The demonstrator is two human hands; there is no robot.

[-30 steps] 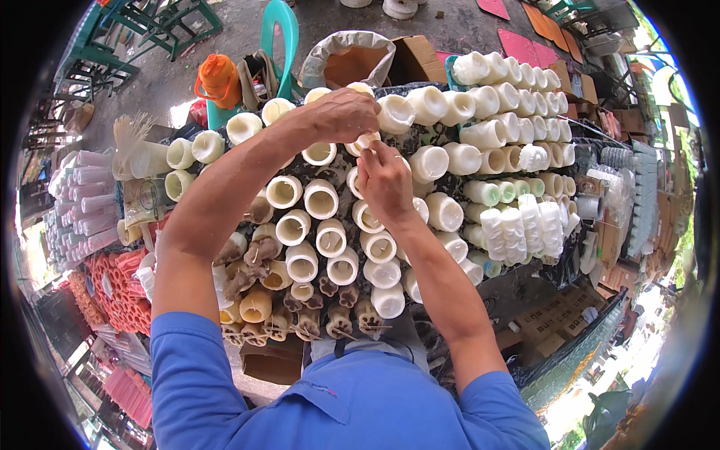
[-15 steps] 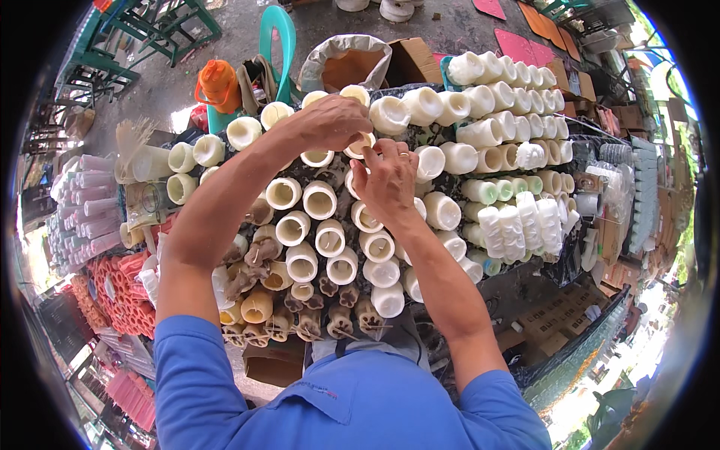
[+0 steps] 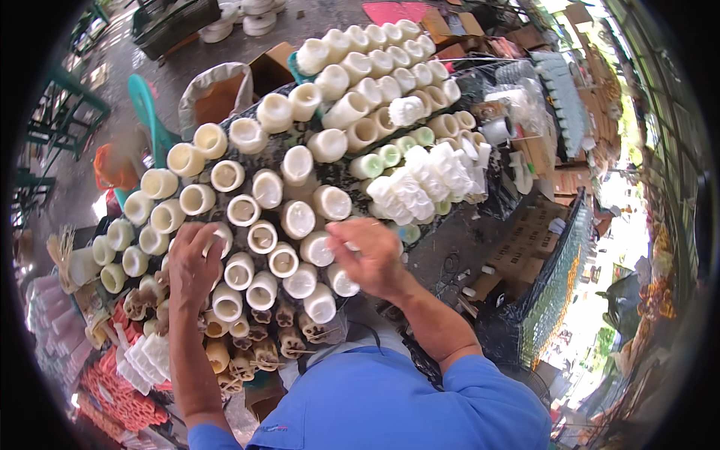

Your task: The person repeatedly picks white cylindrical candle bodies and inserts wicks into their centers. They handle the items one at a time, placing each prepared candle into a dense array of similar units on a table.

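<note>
Cream cylinders, hollow and cup-like, stand close together on a dark-covered surface under and around both hands. Fingers of the left hand bend downward, slightly parted, against or just above one cylinder at its right; whether they pinch it I cannot tell. Fingers of the right hand are curled and motion-blurred, beside the cylinders at the cluster's right edge; contact cannot be made out. The step in hand looks like handling single cylinders, and I judge that a secure hold calls for fingertips closing round one rim without knocking its neighbours. Between and just ahead of the hands I count at least fifteen cylinders. Nearer the body lie at least five brown flower-shaped pieces; to the right, four green-tinted cylinders form a row beside white ribbed pieces, too overlapped to count. Farther out are one open sack, one carton beside it, one teal chair and one orange jug.
</note>
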